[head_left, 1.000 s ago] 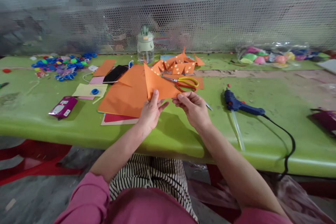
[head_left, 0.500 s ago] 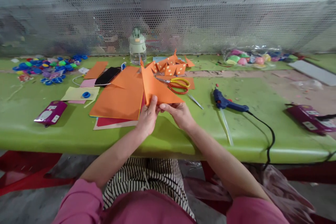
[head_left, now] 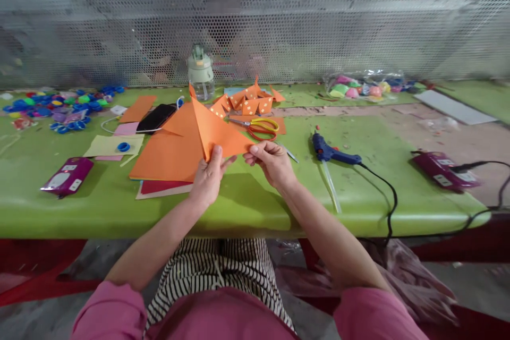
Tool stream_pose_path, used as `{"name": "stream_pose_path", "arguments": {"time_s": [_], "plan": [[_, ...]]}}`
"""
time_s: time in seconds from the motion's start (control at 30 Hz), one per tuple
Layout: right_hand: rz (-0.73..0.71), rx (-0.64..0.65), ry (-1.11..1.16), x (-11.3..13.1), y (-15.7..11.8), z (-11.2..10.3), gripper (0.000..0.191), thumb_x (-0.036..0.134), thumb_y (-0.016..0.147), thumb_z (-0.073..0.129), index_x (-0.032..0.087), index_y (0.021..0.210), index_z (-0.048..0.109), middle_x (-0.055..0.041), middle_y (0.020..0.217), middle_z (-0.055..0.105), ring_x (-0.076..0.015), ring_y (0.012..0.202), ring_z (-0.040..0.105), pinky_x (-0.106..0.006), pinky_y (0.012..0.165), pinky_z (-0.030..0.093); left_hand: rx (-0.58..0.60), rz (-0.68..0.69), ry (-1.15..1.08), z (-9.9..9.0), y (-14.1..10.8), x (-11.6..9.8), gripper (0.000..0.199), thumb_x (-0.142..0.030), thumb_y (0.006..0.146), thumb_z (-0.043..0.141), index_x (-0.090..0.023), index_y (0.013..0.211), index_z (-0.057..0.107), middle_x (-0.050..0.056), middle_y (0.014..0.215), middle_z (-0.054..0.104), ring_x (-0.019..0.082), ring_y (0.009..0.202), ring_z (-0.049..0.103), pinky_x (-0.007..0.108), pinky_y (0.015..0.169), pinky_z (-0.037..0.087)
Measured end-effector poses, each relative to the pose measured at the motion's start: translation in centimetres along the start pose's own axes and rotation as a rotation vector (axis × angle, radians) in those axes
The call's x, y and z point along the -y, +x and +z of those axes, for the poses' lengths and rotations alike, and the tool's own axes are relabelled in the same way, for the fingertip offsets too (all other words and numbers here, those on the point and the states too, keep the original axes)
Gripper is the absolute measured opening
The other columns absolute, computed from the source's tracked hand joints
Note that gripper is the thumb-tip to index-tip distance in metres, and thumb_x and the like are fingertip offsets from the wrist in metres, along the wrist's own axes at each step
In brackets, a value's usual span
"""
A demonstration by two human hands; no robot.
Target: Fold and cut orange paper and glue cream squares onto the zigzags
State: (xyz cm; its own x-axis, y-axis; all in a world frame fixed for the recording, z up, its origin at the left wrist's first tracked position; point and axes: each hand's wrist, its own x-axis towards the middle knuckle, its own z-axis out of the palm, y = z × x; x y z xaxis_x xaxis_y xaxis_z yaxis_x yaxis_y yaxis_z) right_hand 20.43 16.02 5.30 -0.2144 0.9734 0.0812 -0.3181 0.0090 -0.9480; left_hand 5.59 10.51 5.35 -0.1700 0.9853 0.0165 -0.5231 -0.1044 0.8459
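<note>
A folded sheet of orange paper [head_left: 219, 133] is held up in front of me, one corner pointing up and another to the right. My left hand [head_left: 209, 172] pinches its lower edge, thumb on the near face. At the right corner, my right hand [head_left: 271, 162] grips the tip between thumb and fingers. Under and behind it lies a stack of orange sheets [head_left: 167, 156], with a red sheet [head_left: 163, 188] showing beneath. Just beyond are scissors [head_left: 261, 127] with yellow and orange handles, and folded orange paper shapes with pale spots [head_left: 257, 105].
On the right lies a blue glue gun [head_left: 334, 152] with its cord. Purple boxes sit left [head_left: 67, 176] and right [head_left: 444, 171]. A bottle [head_left: 201, 74], a phone [head_left: 156, 118], colourful small pieces [head_left: 67, 106] and a bagged bundle [head_left: 364, 86] line the back.
My right hand has slid outward to the paper's right corner, away from the left hand. The paper's right part now stretches between the hands. The view has shifted slightly right.
</note>
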Motion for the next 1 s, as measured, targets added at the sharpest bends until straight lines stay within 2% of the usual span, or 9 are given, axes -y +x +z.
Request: {"name": "stream_pose_path", "arguments": {"time_s": [0.1, 0.23, 0.3, 0.4, 0.53, 0.63, 0.8, 0.9, 1.0], "plan": [[-0.021, -0.06, 0.008, 0.2, 0.4, -0.5, 0.045, 0.056, 0.052, 0.094, 0.022, 0.062, 0.067, 0.002, 0.059, 0.071, -0.0086, 0.05, 0.06, -0.021, 0.052, 0.05, -0.019, -0.054, 0.024, -0.6, -0.1, -1.0, 0.057, -0.062, 0.081, 0.074, -0.025, 0.123, 0.064, 0.01, 0.128, 0.071, 0.03, 0.132, 0.059, 0.041, 0.101, 0.055], [-0.042, -0.091, -0.005, 1.1, 0.4, -0.8, 0.047, 0.062, 0.056, 0.09, 0.022, 0.067, 0.066, 0.0043, 0.061, 0.07, -0.0069, 0.051, 0.059, -0.019, 0.052, 0.049, -0.02, 0.01, 0.019, -2.7, 0.2, -2.1, 0.054, -0.062, 0.077, 0.078, -0.028, 0.117, 0.067, 0.008, 0.127, 0.071, 0.032, 0.136, 0.056, 0.045, 0.106, 0.051], [0.031, 0.021, -0.058, 1.6, 0.0, -0.4, 0.05, 0.067, 0.061, 0.086, 0.022, 0.073, 0.069, 0.0012, 0.068, 0.073, -0.0101, 0.058, 0.065, -0.022, 0.056, 0.054, 0.037, 0.001, 0.081, -3.8, 0.4, -2.1, 0.049, -0.058, 0.076, 0.08, -0.028, 0.113, 0.069, 0.009, 0.125, 0.072, 0.032, 0.134, 0.057, 0.046, 0.106, 0.05], [0.172, 0.271, -0.161, 2.4, -1.3, 0.5, 0.055, 0.074, 0.073, 0.072, 0.021, 0.083, 0.071, -0.003, 0.076, 0.075, -0.0141, 0.068, 0.07, -0.025, 0.061, 0.056, 0.126, -0.057, 0.225, -4.9, 0.6, -1.7, 0.039, -0.053, 0.076, 0.081, -0.025, 0.102, 0.073, 0.009, 0.115, 0.074, 0.028, 0.123, 0.063, 0.039, 0.097, 0.054], [0.21, 0.406, -0.254, 3.1, -2.9, 1.3, 0.044, 0.063, 0.082, 0.072, 0.019, 0.086, 0.067, -0.0045, 0.083, 0.076, -0.0125, 0.07, 0.069, -0.024, 0.061, 0.053, 0.252, -0.172, 0.367, -5.1, 0.5, -1.7, 0.038, -0.054, 0.073, 0.082, -0.021, 0.09, 0.075, 0.01, 0.097, 0.076, 0.024, 0.096, 0.07, 0.03, 0.072, 0.055], [0.184, 0.392, -0.267, 3.2, -3.7, 1.5, 0.037, 0.054, 0.082, 0.077, 0.019, 0.087, 0.065, -0.0027, 0.085, 0.074, -0.01, 0.07, 0.066, -0.022, 0.061, 0.051, 0.304, -0.249, 0.401, -5.2, 0.3, -2.3, 0.033, -0.045, 0.069, 0.085, -0.023, 0.092, 0.078, 0.009, 0.101, 0.077, 0.025, 0.097, 0.071, 0.029, 0.072, 0.055], [0.163, 0.229, -0.256, 2.4, -4.6, 1.2, 0.036, 0.046, 0.073, 0.084, 0.02, 0.087, 0.063, 0.0031, 0.078, 0.065, -0.0093, 0.066, 0.065, -0.021, 0.053, 0.048, 0.313, -0.368, 0.285, -6.7, 0.3, -4.1, 0.02, -0.035, 0.072, 0.077, -0.026, 0.09, 0.077, 0.007, 0.091, 0.078, 0.029, 0.093, 0.073, 0.039, 0.072, 0.059], [0.109, 0.16, -0.311, 1.7, -4.8, 0.7, 0.034, 0.046, 0.075, 0.081, 0.02, 0.083, 0.062, 0.0037, 0.073, 0.062, -0.0095, 0.064, 0.062, -0.022, 0.052, 0.046, 0.301, -0.414, 0.237, -7.4, 0.7, -5.2, 0.022, -0.033, 0.071, 0.071, -0.022, 0.089, 0.076, 0.008, 0.086, 0.077, 0.023, 0.077, 0.073, 0.033, 0.064, 0.059], [0.063, 0.12, -0.372, 1.3, -4.9, 0.4, 0.032, 0.047, 0.078, 0.078, 0.021, 0.081, 0.06, 0.0031, 0.068, 0.062, -0.0104, 0.064, 0.061, -0.023, 0.051, 0.047, 0.281, -0.453, 0.209, -7.3, 1.0, -5.6, 0.028, -0.043, 0.075, 0.069, -0.019, 0.087, 0.075, 0.009, 0.084, 0.076, 0.018, 0.068, 0.07, 0.029, 0.061, 0.058]]}}
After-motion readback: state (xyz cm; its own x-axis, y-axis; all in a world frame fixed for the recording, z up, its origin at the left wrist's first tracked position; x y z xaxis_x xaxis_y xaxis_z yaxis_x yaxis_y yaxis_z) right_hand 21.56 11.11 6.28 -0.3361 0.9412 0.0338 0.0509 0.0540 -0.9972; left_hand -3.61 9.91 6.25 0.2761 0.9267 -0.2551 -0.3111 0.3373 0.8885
